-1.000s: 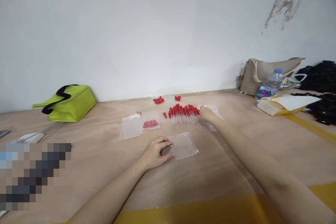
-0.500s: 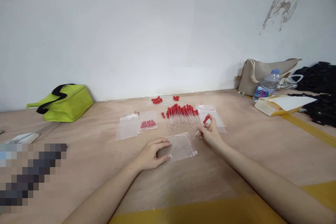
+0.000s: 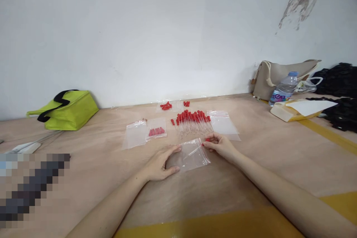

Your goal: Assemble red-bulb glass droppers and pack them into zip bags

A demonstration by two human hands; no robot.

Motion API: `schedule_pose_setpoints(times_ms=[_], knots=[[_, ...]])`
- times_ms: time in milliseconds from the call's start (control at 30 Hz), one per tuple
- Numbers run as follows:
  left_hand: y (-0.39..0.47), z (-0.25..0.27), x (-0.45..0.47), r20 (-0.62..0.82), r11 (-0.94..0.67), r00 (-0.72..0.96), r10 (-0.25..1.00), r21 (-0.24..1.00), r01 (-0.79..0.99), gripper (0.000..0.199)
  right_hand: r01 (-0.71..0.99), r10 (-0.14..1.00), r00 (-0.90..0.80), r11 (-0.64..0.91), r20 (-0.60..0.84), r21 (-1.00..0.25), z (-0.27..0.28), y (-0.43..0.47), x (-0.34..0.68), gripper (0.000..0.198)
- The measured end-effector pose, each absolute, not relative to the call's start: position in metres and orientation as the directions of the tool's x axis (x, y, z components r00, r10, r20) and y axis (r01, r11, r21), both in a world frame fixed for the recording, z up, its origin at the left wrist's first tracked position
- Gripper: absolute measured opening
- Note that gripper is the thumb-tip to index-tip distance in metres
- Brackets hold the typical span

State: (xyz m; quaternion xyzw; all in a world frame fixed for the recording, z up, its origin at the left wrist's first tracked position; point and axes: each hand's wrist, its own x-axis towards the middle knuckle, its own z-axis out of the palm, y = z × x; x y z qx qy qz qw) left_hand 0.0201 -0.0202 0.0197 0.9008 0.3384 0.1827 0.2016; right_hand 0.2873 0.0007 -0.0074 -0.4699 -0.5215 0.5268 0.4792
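Note:
A clear zip bag (image 3: pixel 192 160) lies flat with its red-striped mouth facing right. My left hand (image 3: pixel 160 163) rests at the bag's left end, fingers spread apart and touching it. Pinched by its red rubber bulb in my right hand (image 3: pixel 221 145) is a dropper (image 3: pixel 193 151), whose clear tube reaches past the bag's mouth and appears to be inside. Beyond the hands is a row of red-bulbed droppers (image 3: pixel 192 121), tubes pointing toward me. Left of that row, a small bag (image 3: pixel 157 123) holds several red bulbs. Further back lie loose red bulbs (image 3: pixel 166 106).
Flat zip bags lie on the left (image 3: pixel 135 134) and on the right (image 3: pixel 225 124) of the dropper row. A green bag (image 3: pixel 74 109) stands far left. At the right are a water bottle (image 3: pixel 284 88), a beige bag (image 3: pixel 262 80) and an open packet (image 3: pixel 292 111). A wall closes the back.
My right hand has moved down and left with the dropper. Its tube has gone from beside the bag's mouth to over or within the bag. My left hand has stayed.

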Motion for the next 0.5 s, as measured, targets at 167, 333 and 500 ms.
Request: schedule_pose_setpoints(times_ms=[167,333,500], knots=[[-0.02,0.019,0.021,0.188,-0.692,0.705,0.683,0.475,0.544,0.065,0.14,0.968,-0.232,0.135,0.1,-0.981,-0.015,0.004,0.289,0.037],[-0.02,0.02,0.022,0.198,-0.715,0.722,0.663,0.452,0.533,0.06,0.072,0.942,-0.299,0.184,0.155,-0.98,-0.015,-0.001,0.28,0.037],[-0.02,0.02,0.022,0.205,-0.73,0.728,0.654,0.423,0.536,0.059,0.115,0.895,-0.431,0.183,0.117,-0.976,-0.011,-0.007,0.279,0.026]])
